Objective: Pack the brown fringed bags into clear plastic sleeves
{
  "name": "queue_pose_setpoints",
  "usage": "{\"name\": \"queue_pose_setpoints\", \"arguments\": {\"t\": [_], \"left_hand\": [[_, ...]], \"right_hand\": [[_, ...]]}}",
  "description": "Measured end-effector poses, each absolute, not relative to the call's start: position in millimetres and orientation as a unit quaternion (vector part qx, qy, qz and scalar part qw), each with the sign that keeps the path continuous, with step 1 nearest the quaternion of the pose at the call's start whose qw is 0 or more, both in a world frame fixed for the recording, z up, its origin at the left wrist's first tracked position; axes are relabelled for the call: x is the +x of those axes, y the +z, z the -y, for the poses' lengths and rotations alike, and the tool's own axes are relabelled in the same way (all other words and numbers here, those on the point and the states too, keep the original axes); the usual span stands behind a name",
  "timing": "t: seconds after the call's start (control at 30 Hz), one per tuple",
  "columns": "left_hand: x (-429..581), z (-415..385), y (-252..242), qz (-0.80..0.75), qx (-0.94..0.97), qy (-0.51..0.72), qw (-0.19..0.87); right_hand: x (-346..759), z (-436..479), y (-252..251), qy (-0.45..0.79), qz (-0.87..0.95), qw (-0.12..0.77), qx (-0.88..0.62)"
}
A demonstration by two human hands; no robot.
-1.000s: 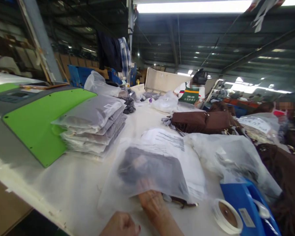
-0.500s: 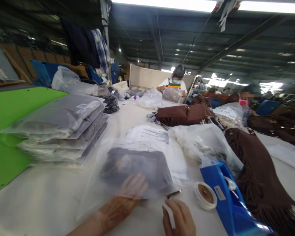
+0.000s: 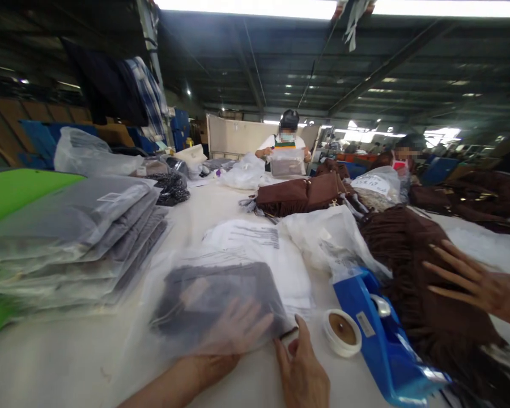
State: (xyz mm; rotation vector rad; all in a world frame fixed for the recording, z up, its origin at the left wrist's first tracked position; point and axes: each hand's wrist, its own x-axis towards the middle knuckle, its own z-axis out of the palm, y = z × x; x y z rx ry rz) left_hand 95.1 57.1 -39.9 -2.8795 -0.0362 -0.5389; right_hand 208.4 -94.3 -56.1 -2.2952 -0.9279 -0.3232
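My left hand reaches inside a clear plastic bag, its fingers spread flat on a dark grey folded item. What kind of item it is, I cannot make out through the film. At the bag's lower right corner is my right hand, with thumb and forefinger curled about a short brown strap. Close by on the right are a white round tub with brown contents and a blue tape dispenser. White printed plastic bags lie behind the grey item.
Stacked bagged grey items stand at left by a green panel. Brown fringed bags lie at right, with another person's hand over them. A co-worker across the table holds a bagged item.
My right hand has moved up to the brown strap at the bag's corner. My left hand has slid further right inside the bag. Another person's hand has appeared at right.
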Motion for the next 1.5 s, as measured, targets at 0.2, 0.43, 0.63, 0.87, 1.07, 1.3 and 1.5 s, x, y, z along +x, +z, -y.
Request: {"name": "queue_pose_setpoints", "arguments": {"t": [0.2,0.43,0.63,0.87,1.07,1.3,1.5], "left_hand": [[86.5,-49.5,-18.6,0.034,-0.992,-0.114,0.041],[92.0,-63.5,-43.4,0.003,-0.989,-0.114,0.091],[89.6,-60.0,-42.7,0.009,-0.988,-0.134,0.072],[91.3,-58.1,-43.6,0.015,-0.984,-0.17,0.045],[87.4,-56.5,-31.3,-0.002,-0.983,-0.177,0.049],[94.4,-49.2,-14.0,-0.002,-0.992,-0.098,0.083],[101.5,-47.7,-18.2,-0.001,-0.996,-0.041,0.079]], "right_hand": [[216.8,74.7,-38.2,-0.146,0.32,0.363,-0.863],[243.5,72.2,-39.6,-0.025,0.269,0.46,-0.846],[253.5,66.6,-32.6,0.147,0.2,0.53,-0.811],[252.1,58.3,-14.4,0.312,0.096,0.62,-0.713],[254.2,52.2,-7.2,0.408,-0.025,0.682,-0.607],[251.9,51.4,-4.2,0.418,-0.065,0.705,-0.57],[254.7,55.2,-5.7,0.421,-0.028,0.697,-0.58]]}}
